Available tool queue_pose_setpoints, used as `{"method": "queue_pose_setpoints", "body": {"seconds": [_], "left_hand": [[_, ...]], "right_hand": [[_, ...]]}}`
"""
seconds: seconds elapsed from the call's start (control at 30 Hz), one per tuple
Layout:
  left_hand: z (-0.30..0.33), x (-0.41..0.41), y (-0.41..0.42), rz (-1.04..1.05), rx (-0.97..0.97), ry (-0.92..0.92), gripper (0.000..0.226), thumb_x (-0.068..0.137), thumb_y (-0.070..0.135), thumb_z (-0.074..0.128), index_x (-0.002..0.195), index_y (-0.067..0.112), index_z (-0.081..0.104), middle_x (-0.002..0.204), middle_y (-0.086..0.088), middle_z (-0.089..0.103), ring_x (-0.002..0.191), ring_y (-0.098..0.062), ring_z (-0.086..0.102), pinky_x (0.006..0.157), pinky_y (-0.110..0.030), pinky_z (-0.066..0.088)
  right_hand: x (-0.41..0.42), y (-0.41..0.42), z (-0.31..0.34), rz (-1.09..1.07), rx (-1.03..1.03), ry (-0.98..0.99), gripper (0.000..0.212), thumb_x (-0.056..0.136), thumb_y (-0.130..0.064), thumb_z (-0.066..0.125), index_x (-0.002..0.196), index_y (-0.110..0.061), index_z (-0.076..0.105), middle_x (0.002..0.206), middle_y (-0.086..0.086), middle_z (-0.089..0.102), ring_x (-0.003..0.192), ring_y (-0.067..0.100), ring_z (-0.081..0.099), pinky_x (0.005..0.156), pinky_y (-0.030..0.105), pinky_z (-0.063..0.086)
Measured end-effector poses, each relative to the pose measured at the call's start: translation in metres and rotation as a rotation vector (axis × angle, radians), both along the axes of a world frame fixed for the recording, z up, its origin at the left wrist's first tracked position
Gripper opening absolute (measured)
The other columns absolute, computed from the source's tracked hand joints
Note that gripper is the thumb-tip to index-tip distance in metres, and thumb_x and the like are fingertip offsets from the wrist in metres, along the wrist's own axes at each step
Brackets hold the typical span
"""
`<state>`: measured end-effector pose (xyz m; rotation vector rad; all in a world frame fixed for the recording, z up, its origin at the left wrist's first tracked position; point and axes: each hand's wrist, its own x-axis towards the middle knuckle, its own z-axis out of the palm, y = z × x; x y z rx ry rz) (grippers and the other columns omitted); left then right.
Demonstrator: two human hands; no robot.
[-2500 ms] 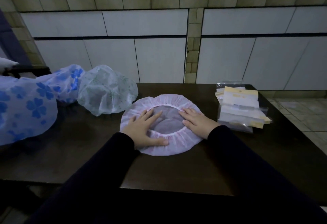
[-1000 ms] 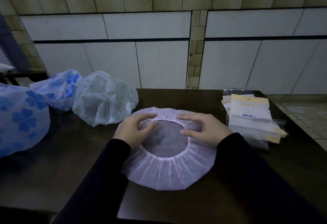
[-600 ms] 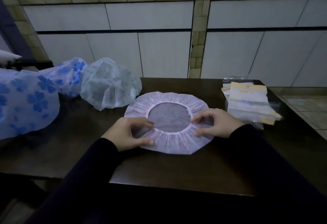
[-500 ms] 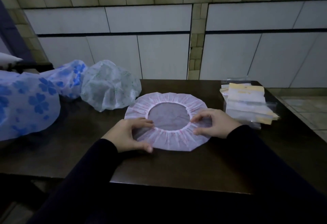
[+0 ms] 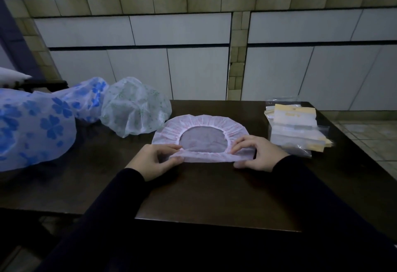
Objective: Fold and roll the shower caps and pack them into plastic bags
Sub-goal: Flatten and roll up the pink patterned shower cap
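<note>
A pink-patterned white shower cap point(image 5: 199, 124) lies flat on the dark table point(image 5: 206, 194), elastic opening up. Its near edge is lifted and turned over toward the far side. My left hand point(image 5: 154, 161) pinches that folded edge at its left end. My right hand point(image 5: 256, 153) pinches it at the right end. A stack of plastic bags point(image 5: 294, 129) with yellow header strips lies to the right of the cap.
A puffed white cap with green flowers point(image 5: 134, 107) sits left of the pink cap. Two blue-flowered caps point(image 5: 36, 129) lie further left. A tiled counter wall point(image 5: 193, 61) rises behind the table. The table's front edge runs just below my forearms.
Both hands moved from the cap's far rim to its near side. They pinched the near edge and lifted it over toward the far side, so the cap now shows as a partial fold.
</note>
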<state>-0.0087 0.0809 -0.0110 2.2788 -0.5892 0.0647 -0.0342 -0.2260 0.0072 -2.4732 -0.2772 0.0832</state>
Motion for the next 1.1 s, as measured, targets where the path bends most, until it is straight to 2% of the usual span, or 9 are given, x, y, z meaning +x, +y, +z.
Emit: {"method": "queue_pose_setpoints", "body": {"seconds": [0.1, 0.17, 0.3, 0.37, 0.43, 0.63, 0.8, 1.0, 1.1], "left_hand": [[0.003, 0.0, 0.003, -0.025, 0.034, 0.051, 0.058, 0.053, 0.072, 0.075, 0.103, 0.043, 0.071, 0.114, 0.029, 0.063, 0.108, 0.015, 0.054, 0.094, -0.014, 0.042], [0.002, 0.001, 0.005, -0.026, 0.045, 0.066, 0.057, 0.055, 0.058, 0.084, 0.107, 0.045, 0.067, 0.109, 0.03, 0.065, 0.106, 0.015, 0.055, 0.093, -0.013, 0.042], [0.0, 0.006, 0.006, 0.028, -0.017, -0.039, 0.011, 0.083, 0.033, 0.073, 0.079, 0.023, 0.075, 0.073, 0.005, 0.071, 0.07, -0.007, 0.065, 0.07, -0.031, 0.051], [0.001, 0.009, 0.004, 0.094, -0.074, -0.061, 0.032, 0.085, 0.04, 0.065, 0.069, 0.013, 0.07, 0.064, -0.007, 0.065, 0.058, -0.018, 0.057, 0.059, -0.031, 0.045], [0.005, 0.009, 0.0, 0.123, -0.145, -0.091, 0.041, 0.082, 0.049, 0.056, 0.072, 0.012, 0.071, 0.066, -0.008, 0.065, 0.057, -0.015, 0.056, 0.057, -0.022, 0.042], [0.011, 0.032, -0.014, 0.267, -0.122, -0.142, 0.039, 0.093, 0.043, 0.054, 0.06, 0.022, 0.057, 0.052, 0.011, 0.053, 0.051, -0.004, 0.047, 0.052, -0.02, 0.035], [0.01, 0.048, -0.022, 0.347, 0.063, -0.17, 0.044, 0.096, 0.048, 0.045, 0.075, 0.013, 0.061, 0.068, -0.004, 0.063, 0.067, -0.021, 0.058, 0.064, -0.036, 0.044], [0.008, 0.056, -0.032, 0.42, 0.22, -0.145, 0.036, 0.094, 0.043, 0.051, 0.07, 0.017, 0.057, 0.067, -0.001, 0.06, 0.063, -0.014, 0.053, 0.055, -0.025, 0.034], [0.007, 0.056, -0.034, 0.44, 0.238, -0.191, 0.028, 0.092, 0.042, 0.053, 0.081, 0.018, 0.064, 0.074, 0.0, 0.063, 0.069, -0.014, 0.056, 0.055, -0.024, 0.036]], "right_hand": [[0.003, -0.006, -0.002, -0.03, 0.037, -0.049, 0.009, 0.088, -0.027, 0.066, 0.097, -0.029, 0.069, 0.1, -0.017, 0.061, 0.102, 0.003, 0.054, 0.096, 0.029, 0.044], [0.003, -0.007, -0.003, -0.052, 0.015, -0.066, 0.02, 0.092, -0.036, 0.058, 0.086, -0.02, 0.069, 0.086, -0.005, 0.064, 0.086, 0.01, 0.058, 0.082, 0.033, 0.048], [0.003, -0.008, -0.005, -0.202, 0.077, -0.116, 0.042, 0.093, -0.044, 0.052, 0.073, -0.008, 0.06, 0.069, 0.01, 0.056, 0.066, 0.02, 0.054, 0.071, 0.04, 0.048], [0.005, -0.009, -0.008, -0.233, 0.151, -0.177, 0.042, 0.093, -0.045, 0.052, 0.074, -0.009, 0.061, 0.068, 0.007, 0.057, 0.066, 0.019, 0.055, 0.07, 0.037, 0.048], [0.007, -0.01, -0.01, -0.25, 0.237, -0.222, 0.036, 0.093, -0.044, 0.052, 0.073, -0.016, 0.062, 0.065, 0.0, 0.056, 0.066, 0.015, 0.055, 0.068, 0.034, 0.048], [0.026, -0.001, -0.005, -0.378, 0.284, -0.238, 0.037, 0.095, -0.048, 0.049, 0.077, -0.018, 0.061, 0.071, 0.002, 0.06, 0.072, 0.017, 0.059, 0.073, 0.041, 0.05], [0.041, 0.004, -0.005, -0.492, 0.193, -0.211, 0.036, 0.097, -0.045, 0.045, 0.087, -0.015, 0.062, 0.082, 0.004, 0.063, 0.079, 0.018, 0.057, 0.074, 0.036, 0.045], [0.055, 0.011, -0.011, -0.588, -0.124, -0.151, 0.028, 0.098, -0.042, 0.041, 0.105, -0.021, 0.059, 0.084, -0.006, 0.057, 0.081, 0.015, 0.055, 0.074, 0.031, 0.048], [0.053, 0.019, -0.005, -0.613, -0.256, -0.306, 0.035, 0.095, -0.045, 0.044, 0.124, -0.026, 0.051, 0.112, 0.0, 0.058, 0.099, 0.019, 0.056, 0.08, 0.032, 0.049]]}}
